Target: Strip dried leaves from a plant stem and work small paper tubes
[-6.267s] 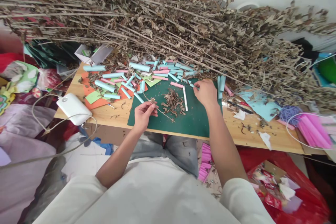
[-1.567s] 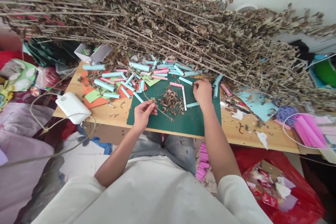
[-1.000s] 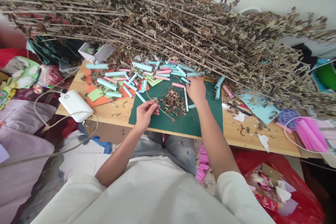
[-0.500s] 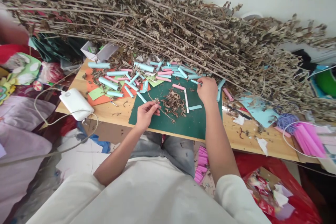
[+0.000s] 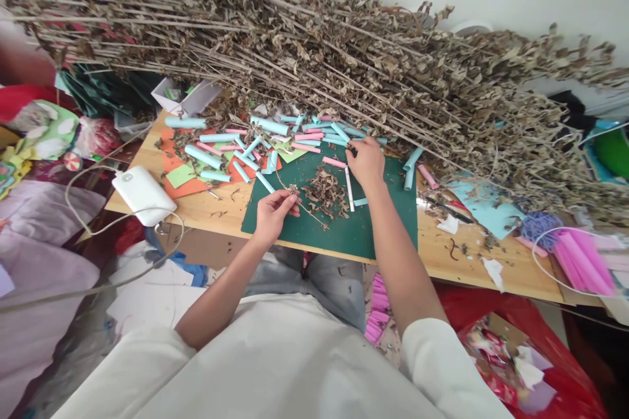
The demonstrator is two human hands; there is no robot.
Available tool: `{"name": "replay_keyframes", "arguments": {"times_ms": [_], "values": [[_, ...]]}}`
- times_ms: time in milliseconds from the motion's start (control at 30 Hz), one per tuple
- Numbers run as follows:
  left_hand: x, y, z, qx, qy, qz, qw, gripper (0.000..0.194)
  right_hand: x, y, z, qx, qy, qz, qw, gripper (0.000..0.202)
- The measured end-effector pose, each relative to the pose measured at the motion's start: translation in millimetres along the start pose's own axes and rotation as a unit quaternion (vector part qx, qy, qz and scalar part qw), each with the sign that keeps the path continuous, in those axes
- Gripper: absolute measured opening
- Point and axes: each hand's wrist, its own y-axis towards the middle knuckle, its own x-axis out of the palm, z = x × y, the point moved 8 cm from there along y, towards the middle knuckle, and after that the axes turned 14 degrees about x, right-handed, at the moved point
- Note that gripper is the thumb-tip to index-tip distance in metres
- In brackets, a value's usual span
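Note:
My left hand (image 5: 275, 213) pinches a thin dried plant stem (image 5: 313, 217) that slants down to the right over the green cutting mat (image 5: 314, 236). Beside it on the mat lies a small heap of crumbled dry leaves (image 5: 325, 191). My right hand (image 5: 366, 160) hovers at the mat's far side with its fingers bent together; whatever they hold, if anything, is hidden. Near its fingertips lie a pink paper roll (image 5: 334, 162), a whitish roll (image 5: 349, 188) and several blue paper rolls (image 5: 340, 132). A blue roll (image 5: 361, 202) is partly covered by my forearm.
A large pile of dried leafy stalks (image 5: 304, 46) spreads across the back. To the left are a white power bank (image 5: 143, 195) with its cable and orange paper (image 5: 170, 160). Purple yarn (image 5: 539, 228), a pen (image 5: 449, 211) and paper scraps lie right. A red bag (image 5: 574, 366) hangs below.
My right hand has moved left along the mat's far side, from near the right-hand blue rolls to beside the pink roll. My left hand keeps its place with the stem.

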Motion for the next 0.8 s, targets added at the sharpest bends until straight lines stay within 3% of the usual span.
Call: {"name": "replay_keyframes", "arguments": {"times_ms": [233,400,667,800], "values": [[-0.1,-0.1,0.6,0.000,0.004,-0.001,1.000,0.028,-0.8,1.3,-3.9,0.022,-0.012,-0.016,1.000,0.027],[0.9,-0.1,0.3,-0.004,0.002,-0.002,1.000,0.029,-11.4,-3.7,-22.0,-0.038,0.054,-0.025,0.998,0.026],[-0.1,0.3,-0.2,-0.001,-0.001,0.004,1.000,0.029,13.5,8.5,-40.4,-0.042,0.019,-0.072,0.996,0.027],[-0.5,0.0,-0.6,-0.006,0.001,0.008,1.000,0.030,-2.7,-0.6,-35.8,-0.040,0.083,-0.068,0.993,0.024]]}}
